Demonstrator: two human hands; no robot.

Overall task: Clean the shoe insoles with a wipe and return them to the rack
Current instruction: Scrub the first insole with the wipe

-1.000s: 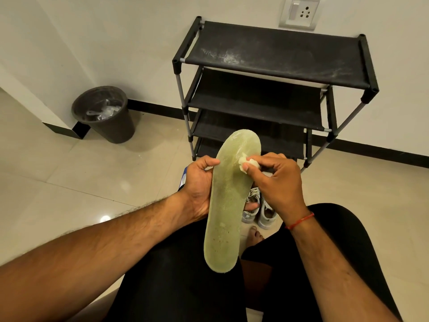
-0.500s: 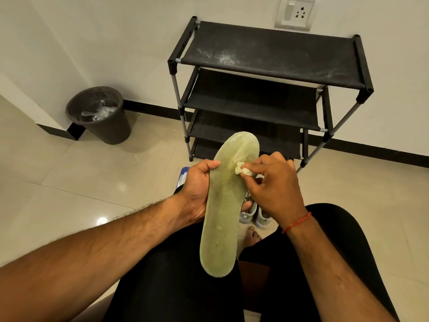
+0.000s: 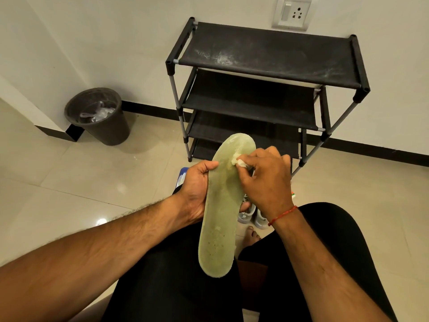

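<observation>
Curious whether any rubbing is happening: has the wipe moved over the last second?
Yes. The wipe has slid slightly left, from the insole right edge onto its face, nearer the rack left front leg.

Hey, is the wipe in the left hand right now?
No, the right hand pinches the wipe against the insole, while the left hand grips the insole's edge.

A home, likely an entry corner: a black fabric shoe rack stands against a white wall; glossy beige floor tiles; a dark waste bin; a wall socket; grey shoes on the floor.
</observation>
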